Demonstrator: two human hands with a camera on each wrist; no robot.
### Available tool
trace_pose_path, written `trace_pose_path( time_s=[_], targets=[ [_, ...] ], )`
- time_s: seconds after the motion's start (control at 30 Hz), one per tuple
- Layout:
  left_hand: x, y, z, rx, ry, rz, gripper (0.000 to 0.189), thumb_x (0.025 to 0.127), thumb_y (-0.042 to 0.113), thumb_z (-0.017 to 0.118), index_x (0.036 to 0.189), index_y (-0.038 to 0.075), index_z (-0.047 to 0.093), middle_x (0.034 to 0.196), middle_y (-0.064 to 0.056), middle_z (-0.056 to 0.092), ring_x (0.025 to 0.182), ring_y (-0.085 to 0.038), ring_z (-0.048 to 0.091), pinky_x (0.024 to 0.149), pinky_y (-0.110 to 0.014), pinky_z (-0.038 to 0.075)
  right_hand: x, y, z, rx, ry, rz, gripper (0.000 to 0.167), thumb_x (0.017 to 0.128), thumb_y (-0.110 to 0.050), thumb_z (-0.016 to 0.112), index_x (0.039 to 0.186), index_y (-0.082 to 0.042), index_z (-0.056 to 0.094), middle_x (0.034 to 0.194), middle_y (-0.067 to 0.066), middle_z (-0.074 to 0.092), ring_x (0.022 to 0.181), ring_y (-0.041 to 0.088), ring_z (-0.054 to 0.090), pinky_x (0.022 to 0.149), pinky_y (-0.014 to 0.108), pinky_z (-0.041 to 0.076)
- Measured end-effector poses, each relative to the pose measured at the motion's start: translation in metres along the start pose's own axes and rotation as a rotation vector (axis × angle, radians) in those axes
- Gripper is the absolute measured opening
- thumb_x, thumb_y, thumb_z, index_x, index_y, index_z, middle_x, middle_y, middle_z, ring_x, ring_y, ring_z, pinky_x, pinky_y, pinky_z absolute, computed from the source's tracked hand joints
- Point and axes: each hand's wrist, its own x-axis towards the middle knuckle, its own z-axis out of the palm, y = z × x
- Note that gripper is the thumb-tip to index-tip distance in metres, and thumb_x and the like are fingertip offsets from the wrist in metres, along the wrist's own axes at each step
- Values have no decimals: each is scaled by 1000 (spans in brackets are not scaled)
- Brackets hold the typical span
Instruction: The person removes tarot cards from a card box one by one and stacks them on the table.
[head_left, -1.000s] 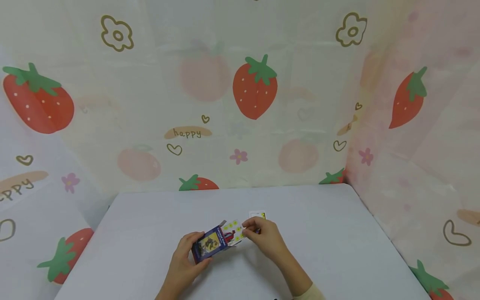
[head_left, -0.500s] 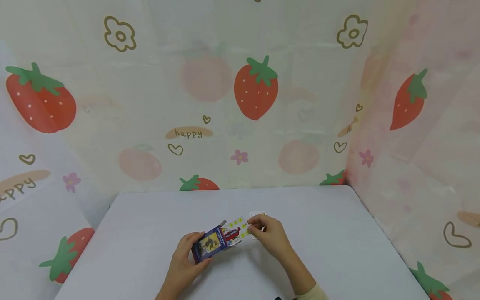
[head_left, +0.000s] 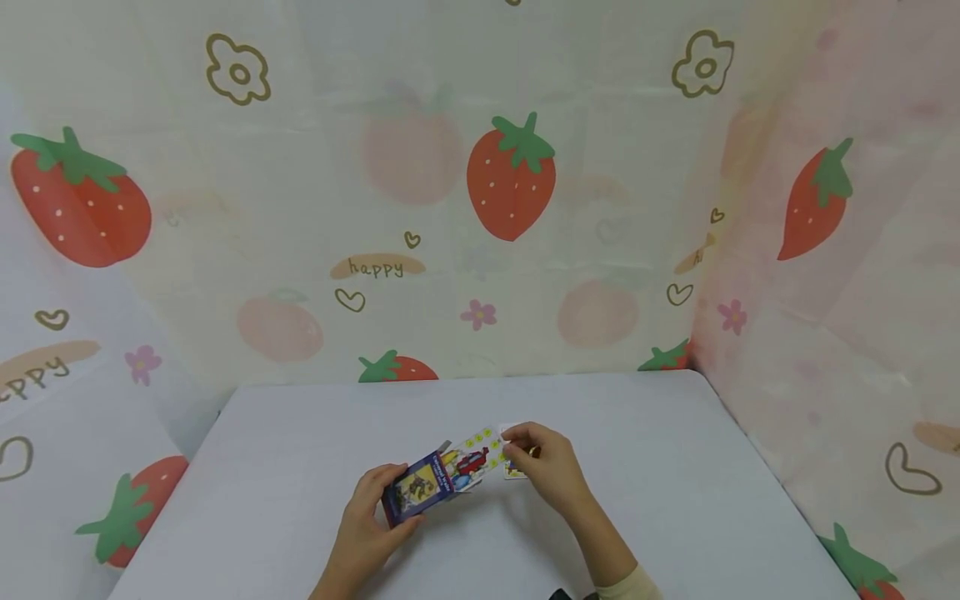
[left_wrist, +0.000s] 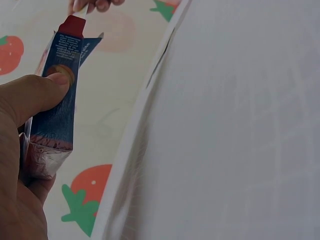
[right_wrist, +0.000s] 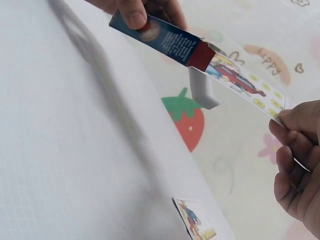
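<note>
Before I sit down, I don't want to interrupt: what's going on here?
A person's left hand grips a blue card box, and the right hand pinches the end of an illustrated card. That card is partly out of the box's open end. At least one other card lies picture side up on the white table.

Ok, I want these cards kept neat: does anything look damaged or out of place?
Mainly the box: crinkled clear film, perhaps leftover wrapping, shows at the end opposite the open flap. That flap looks natural, since the right hand pinches a card jutting out. Nothing looks plainly damaged.
</note>
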Motion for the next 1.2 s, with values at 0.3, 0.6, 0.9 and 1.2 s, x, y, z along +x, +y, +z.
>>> trace_pose_path(
  time_s=[0.3,0.6,0.9,1.2],
  targets=[
    [-1,2,-2,-5,4,-22,79,69,19,97,139,22,59,136,4,56,125,-13,54,105,-44,51,5,-2,-5,-31,49,-16,10,92,-12,76,101,-17,76,84,-4,69,78,11,59,66,23,47],
    [-3,-1,-3,-3,-7,-45,81,69,19,97,140,22,58,137,4,55,126,-14,54,107,-48,49,11,-2,-16,-14,73,-7,10,94,-14,74,102,-19,77,90,-5,71,85,14,60,71,23,48],
    [-2,-2,0,7,2,-22,81,70,21,97,141,22,58,137,6,55,126,-13,54,106,-42,50,29,6,-34,-58,82,-53,9,95,-13,73,103,-15,78,92,-2,72,85,14,60,70,23,46],
    [0,-1,-1,-21,-3,-16,81,69,17,97,140,14,59,137,3,56,127,-16,54,107,-52,48,46,9,-43,-123,40,-59,10,98,-13,69,105,-14,76,93,-1,71,86,14,59,72,26,46]
  ],
)
